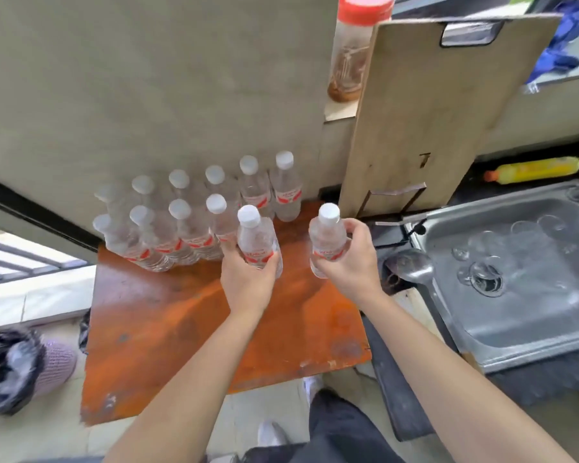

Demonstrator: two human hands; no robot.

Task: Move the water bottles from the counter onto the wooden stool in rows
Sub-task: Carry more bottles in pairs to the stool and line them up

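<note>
On the stool (pixel 194 329), toward twelve o'clock from us, two rows of bottles (pixel 181 225) already stood upright against the wall, running from nine o'clock toward three. The back row was the longer; its last bottle at the right end had no partner in front of it. The front row stopped short, and that open slot was what our next move turned on.

Our left hand (pixel 248 279) held a bottle (pixel 258 242) upright, cap up, fingers wrapped round its lower body, just beside the last bottle of the front row, at that bottle's three o'clock. We could not tell whether its base had touched the wood yet. We judged that it closed the front row by one.

Our right hand (pixel 348 262) clasped a second bottle (pixel 326 238), also upright, thumb and fingers pressed round its label, hanging over the bare wood at three o'clock from the left one and well apart from the rows. Its slot lay at about ten o'clock from the grip, in front of the back row's end bottle. Both forearms reached straight out from six o'clock, wrists level. The sink (pixel 515 262) lay farther right.
</note>
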